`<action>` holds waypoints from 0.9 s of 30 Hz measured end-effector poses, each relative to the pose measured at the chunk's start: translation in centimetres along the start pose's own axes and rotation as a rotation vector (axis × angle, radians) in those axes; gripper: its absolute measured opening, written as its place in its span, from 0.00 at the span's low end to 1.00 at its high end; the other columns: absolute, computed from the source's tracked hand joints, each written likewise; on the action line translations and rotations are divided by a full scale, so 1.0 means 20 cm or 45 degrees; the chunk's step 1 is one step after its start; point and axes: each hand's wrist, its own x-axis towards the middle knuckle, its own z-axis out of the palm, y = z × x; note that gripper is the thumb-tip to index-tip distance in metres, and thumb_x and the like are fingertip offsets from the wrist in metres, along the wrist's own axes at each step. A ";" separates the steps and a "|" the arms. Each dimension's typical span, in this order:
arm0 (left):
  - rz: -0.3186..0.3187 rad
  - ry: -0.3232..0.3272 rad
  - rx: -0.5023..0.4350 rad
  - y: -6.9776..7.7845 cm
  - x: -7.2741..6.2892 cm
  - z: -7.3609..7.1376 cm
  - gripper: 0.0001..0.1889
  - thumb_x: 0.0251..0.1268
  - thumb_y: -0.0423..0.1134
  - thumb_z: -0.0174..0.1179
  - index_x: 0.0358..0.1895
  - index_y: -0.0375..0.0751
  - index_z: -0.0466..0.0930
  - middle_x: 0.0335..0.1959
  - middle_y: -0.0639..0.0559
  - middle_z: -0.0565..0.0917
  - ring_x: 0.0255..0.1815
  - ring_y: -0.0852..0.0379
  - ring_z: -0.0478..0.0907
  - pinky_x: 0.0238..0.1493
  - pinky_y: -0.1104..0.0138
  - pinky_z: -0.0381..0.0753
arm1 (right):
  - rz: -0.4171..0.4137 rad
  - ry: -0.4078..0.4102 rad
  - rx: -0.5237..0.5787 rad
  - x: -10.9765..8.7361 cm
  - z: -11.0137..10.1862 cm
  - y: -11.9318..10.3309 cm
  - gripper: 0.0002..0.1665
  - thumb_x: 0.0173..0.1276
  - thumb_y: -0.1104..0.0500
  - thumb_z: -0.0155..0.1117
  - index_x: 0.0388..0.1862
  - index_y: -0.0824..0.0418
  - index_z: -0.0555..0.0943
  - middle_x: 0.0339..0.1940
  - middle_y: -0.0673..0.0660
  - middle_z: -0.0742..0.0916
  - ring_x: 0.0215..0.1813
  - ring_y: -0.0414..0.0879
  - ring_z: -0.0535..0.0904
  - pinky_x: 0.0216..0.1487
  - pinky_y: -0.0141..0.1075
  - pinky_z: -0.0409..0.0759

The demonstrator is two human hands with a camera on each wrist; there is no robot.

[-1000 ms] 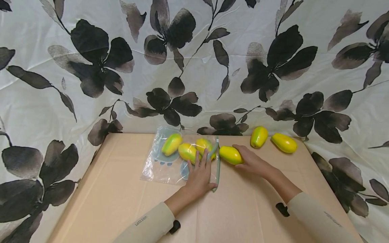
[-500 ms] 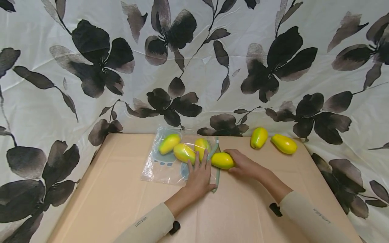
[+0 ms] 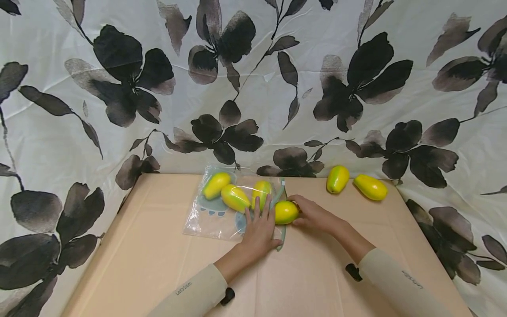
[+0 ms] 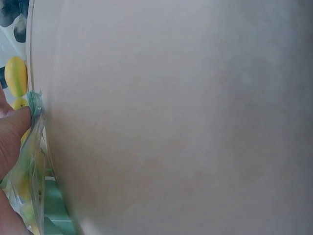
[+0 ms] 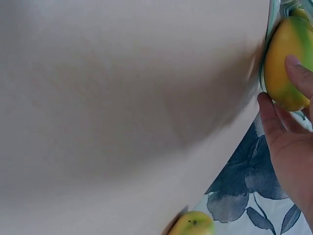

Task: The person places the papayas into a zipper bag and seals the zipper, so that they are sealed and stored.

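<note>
A clear zip bag (image 3: pixel 222 226) with a green zip edge and blue print lies at the far edge of the cardboard surface; several yellow-green mangoes (image 3: pixel 235 198) are inside it. My left hand (image 3: pixel 259 231) rests on the bag near its mouth, fingers straight and spread; in the left wrist view its thumb (image 4: pixel 17 122) touches the zip edge. With thumb and fingers, my right hand (image 3: pixel 314 213) holds another mango (image 3: pixel 286 212) by its right end, partly in the bag's mouth. The right wrist view shows the thumb on this mango (image 5: pixel 281 63). My left fingers hide part of the bag.
Two loose mangoes, an upright one (image 3: pixel 338 179) and a slanted one (image 3: pixel 370 187), lie at the far right of the cardboard surface (image 3: pixel 293 277). Behind it hangs a white cloth (image 3: pixel 285 127) with dark flowers.
My right hand has moved left, bringing its mango into the bag's mouth. Mangoes inside the bag have shifted left. The left hand has stayed in place.
</note>
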 end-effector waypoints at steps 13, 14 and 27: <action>0.013 0.038 0.048 0.01 -0.01 -0.01 0.63 0.46 0.69 0.76 0.81 0.39 0.56 0.87 0.42 0.38 0.85 0.30 0.40 0.73 0.27 0.52 | -0.082 -0.007 0.076 0.00 0.01 0.00 0.34 0.73 0.66 0.65 0.76 0.66 0.67 0.67 0.65 0.79 0.65 0.58 0.80 0.67 0.52 0.79; 0.016 0.044 0.050 0.01 -0.02 -0.01 0.63 0.46 0.69 0.76 0.81 0.39 0.56 0.87 0.42 0.37 0.85 0.30 0.40 0.73 0.27 0.52 | -0.071 -0.013 0.132 0.00 0.01 0.00 0.33 0.74 0.65 0.65 0.75 0.66 0.67 0.68 0.65 0.79 0.65 0.59 0.81 0.66 0.52 0.79; 0.060 0.096 0.161 0.02 -0.02 -0.03 0.62 0.46 0.70 0.75 0.81 0.40 0.58 0.87 0.41 0.39 0.85 0.30 0.41 0.72 0.26 0.55 | 0.007 0.044 0.304 0.02 0.05 -0.03 0.25 0.67 0.58 0.74 0.59 0.60 0.75 0.59 0.61 0.87 0.59 0.56 0.86 0.60 0.46 0.84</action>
